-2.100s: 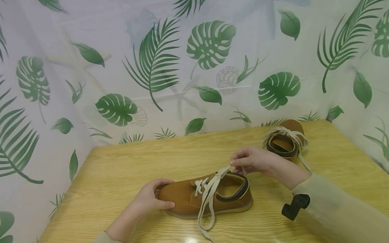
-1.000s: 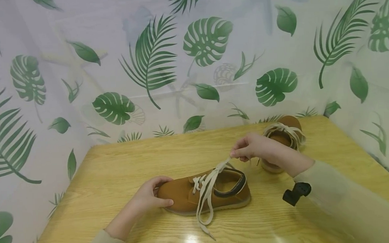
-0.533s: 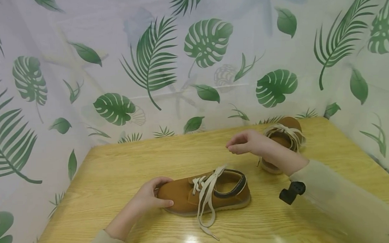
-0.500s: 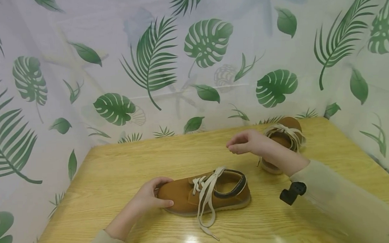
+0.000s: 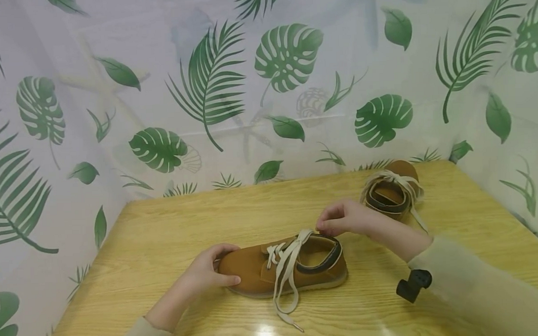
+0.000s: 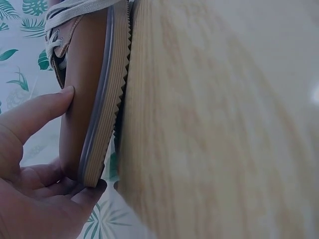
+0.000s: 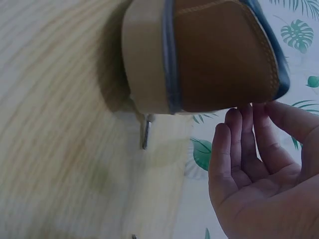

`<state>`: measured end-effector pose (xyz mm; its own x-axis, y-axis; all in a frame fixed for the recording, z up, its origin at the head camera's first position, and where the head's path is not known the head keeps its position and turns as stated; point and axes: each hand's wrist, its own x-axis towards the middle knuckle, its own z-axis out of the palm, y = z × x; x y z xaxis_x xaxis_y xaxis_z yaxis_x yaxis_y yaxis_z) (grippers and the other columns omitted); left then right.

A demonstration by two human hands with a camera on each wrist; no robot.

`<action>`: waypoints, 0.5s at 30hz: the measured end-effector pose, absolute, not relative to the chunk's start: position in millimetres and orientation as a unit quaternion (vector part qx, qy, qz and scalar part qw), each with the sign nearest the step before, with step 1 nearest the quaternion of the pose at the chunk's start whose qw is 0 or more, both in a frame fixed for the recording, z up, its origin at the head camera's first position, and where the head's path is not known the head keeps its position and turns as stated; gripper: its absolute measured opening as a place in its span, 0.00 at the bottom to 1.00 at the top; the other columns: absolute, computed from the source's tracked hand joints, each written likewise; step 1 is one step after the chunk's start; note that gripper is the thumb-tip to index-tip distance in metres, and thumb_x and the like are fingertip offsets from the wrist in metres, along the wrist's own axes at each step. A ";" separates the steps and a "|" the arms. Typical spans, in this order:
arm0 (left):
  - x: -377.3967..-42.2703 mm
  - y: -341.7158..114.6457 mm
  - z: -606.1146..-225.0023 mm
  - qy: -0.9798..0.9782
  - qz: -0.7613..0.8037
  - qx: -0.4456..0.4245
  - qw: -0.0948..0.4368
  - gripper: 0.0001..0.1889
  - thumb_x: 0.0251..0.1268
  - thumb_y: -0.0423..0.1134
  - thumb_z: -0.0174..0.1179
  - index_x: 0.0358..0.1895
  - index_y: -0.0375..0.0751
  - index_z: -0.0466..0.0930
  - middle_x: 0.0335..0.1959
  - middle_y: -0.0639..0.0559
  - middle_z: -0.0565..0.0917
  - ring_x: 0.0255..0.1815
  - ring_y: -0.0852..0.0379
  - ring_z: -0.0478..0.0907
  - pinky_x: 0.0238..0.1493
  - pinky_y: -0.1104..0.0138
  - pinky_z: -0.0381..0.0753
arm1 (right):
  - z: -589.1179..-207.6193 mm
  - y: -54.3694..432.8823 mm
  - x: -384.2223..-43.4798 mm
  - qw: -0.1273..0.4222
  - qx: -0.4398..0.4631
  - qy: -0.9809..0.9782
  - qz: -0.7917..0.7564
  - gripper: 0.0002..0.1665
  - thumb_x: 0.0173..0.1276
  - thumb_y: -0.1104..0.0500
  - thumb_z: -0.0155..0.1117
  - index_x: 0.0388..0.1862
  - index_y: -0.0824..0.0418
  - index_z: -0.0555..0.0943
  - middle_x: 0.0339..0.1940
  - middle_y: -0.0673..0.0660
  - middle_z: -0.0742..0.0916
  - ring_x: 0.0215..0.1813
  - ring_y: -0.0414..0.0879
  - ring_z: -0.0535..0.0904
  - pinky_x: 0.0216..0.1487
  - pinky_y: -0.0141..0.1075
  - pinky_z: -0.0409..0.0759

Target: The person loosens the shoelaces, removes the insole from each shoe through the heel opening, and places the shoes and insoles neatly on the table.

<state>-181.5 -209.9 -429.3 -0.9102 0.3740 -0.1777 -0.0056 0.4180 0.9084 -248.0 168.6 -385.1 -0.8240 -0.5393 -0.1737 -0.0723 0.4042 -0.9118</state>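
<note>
A leaf-print backdrop point(image 5: 155, 107) rises behind the desk point(image 5: 173, 230), where the brown shoe point(image 5: 248, 270) sits on its sole and a second shoe point(image 5: 389, 189) stands beyond the brown shoe's heel. At the brown shoe's toe, the left hand point(image 5: 209, 270) keeps a part-open grip on it (thumb on the near flank, fingers round the front), while at its opening's far edge the right hand point(image 5: 345, 218) has bent fingers, and whether that grip pinches anything I cannot tell. Down the brown shoe's near side trails its pale lace point(image 5: 289, 266).
</note>
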 end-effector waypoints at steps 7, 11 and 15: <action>-181.0 -209.6 -430.1 0.824 0.526 0.115 0.178 0.36 0.61 0.26 0.75 0.73 0.31 0.70 0.70 0.32 0.76 0.70 0.33 0.77 0.67 0.52 0.86 | -390.4 163.3 -245.8 0.205 -0.187 0.837 -0.472 0.15 0.79 0.58 0.66 0.52 0.69 0.88 0.47 0.53 0.93 0.48 0.36 0.85 0.58 0.39 0.88; -181.7 -209.7 -430.2 0.820 0.531 0.115 0.179 0.36 0.61 0.26 0.75 0.73 0.31 0.70 0.70 0.32 0.76 0.70 0.34 0.77 0.65 0.53 0.87 | -390.0 158.5 -246.0 0.197 -0.179 0.845 -0.464 0.15 0.78 0.56 0.67 0.52 0.65 0.89 0.51 0.55 0.93 0.51 0.37 0.84 0.60 0.38 0.85; -181.9 -210.1 -431.2 0.820 0.530 0.115 0.180 0.36 0.61 0.26 0.75 0.73 0.31 0.70 0.70 0.32 0.76 0.70 0.34 0.77 0.64 0.53 0.88 | -390.8 154.4 -246.2 0.198 -0.176 0.844 -0.465 0.14 0.78 0.56 0.68 0.53 0.64 0.90 0.53 0.57 0.93 0.53 0.40 0.85 0.63 0.43 0.86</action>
<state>-181.9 -210.1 -431.2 -0.9087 0.3799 -0.1729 -0.0017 0.4108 0.9117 -246.2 154.4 -390.8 -0.8593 -0.4822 -0.1704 -0.1136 0.5048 -0.8558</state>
